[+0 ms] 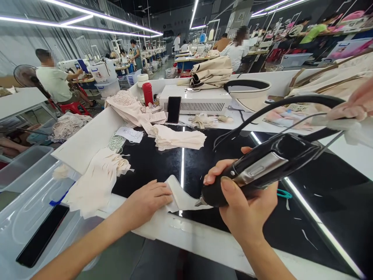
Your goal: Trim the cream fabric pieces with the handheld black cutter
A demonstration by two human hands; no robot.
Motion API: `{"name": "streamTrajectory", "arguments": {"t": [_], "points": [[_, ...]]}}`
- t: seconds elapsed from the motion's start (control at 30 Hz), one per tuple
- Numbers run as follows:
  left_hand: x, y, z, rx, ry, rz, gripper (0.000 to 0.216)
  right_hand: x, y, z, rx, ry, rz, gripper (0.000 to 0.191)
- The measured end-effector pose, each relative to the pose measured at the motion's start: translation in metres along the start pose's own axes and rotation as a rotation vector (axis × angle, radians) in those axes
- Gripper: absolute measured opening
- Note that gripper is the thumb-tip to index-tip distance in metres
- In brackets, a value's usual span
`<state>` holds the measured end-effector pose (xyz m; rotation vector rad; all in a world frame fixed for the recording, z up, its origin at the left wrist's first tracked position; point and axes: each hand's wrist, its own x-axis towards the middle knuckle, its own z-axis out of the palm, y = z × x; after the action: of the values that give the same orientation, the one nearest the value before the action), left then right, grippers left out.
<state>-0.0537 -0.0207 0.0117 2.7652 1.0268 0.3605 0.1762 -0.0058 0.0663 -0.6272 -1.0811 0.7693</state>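
Note:
My right hand (pixel 247 202) is wrapped round black electric scissors (pixel 262 163) with a silver lever on the side. Their pointed metal tip touches the right part of a white fabric piece (pixel 182 198) near the front edge of the black table surface (pixel 233 147). On the left end of that fabric lies my left hand (pixel 153 200), palm down with its fingers stretched out flat. A black cord (pixel 279 103) loops above the scissors. Whether the blades stand apart is too small to tell.
A stack of cut fabric (pixel 179 138), a heap of fabric pieces (pixel 96 179) and a propped phone (pixel 174 109) surround the work area. Another phone (pixel 42 235) lies on a clear plastic bin. A blurred hand (pixel 358 99) shows at the right edge. Turquoise thread snips (pixel 284 193) lie right.

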Motion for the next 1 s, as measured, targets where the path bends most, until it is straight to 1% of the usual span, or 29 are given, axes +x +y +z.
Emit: {"name": "streamTrajectory", "arguments": {"t": [0.07, 0.1, 0.17, 0.23, 0.3, 0.4, 0.47, 0.6, 0.77, 1.0], "points": [[0.001, -0.007, -0.003, -0.014, -0.017, 0.028, 0.049, 0.001, 0.001, -0.002, -0.008, -0.004, -0.005, 0.046], [0.003, -0.009, -0.004, -0.021, 0.0, 0.033, 0.048, 0.002, 0.002, -0.002, -0.012, -0.008, -0.005, 0.046], [0.009, -0.01, -0.003, -0.035, 0.069, 0.018, 0.044, 0.002, 0.004, -0.003, -0.013, -0.016, -0.007, 0.046], [0.019, -0.01, 0.0, -0.039, 0.146, -0.028, 0.039, 0.003, 0.005, -0.003, -0.011, -0.023, -0.008, 0.045], [0.031, -0.008, 0.004, -0.027, 0.187, -0.06, 0.037, 0.003, 0.007, -0.003, -0.01, -0.03, -0.002, 0.044], [0.046, -0.009, 0.013, 0.004, 0.191, -0.068, 0.029, 0.002, 0.007, -0.006, -0.02, -0.034, -0.003, 0.045], [0.051, -0.011, 0.018, 0.025, 0.174, -0.068, 0.024, 0.001, 0.007, -0.009, -0.032, -0.034, -0.013, 0.046], [0.047, -0.014, 0.024, 0.038, 0.171, -0.063, 0.02, 0.0, 0.005, -0.016, -0.043, -0.039, -0.018, 0.046], [0.037, -0.015, 0.023, 0.006, 0.202, -0.047, 0.019, -0.003, 0.002, -0.019, -0.076, -0.044, -0.049, 0.045], [0.029, -0.014, 0.023, -0.008, 0.194, -0.046, 0.019, -0.008, -0.002, -0.02, -0.08, -0.047, -0.014, 0.046]]}}
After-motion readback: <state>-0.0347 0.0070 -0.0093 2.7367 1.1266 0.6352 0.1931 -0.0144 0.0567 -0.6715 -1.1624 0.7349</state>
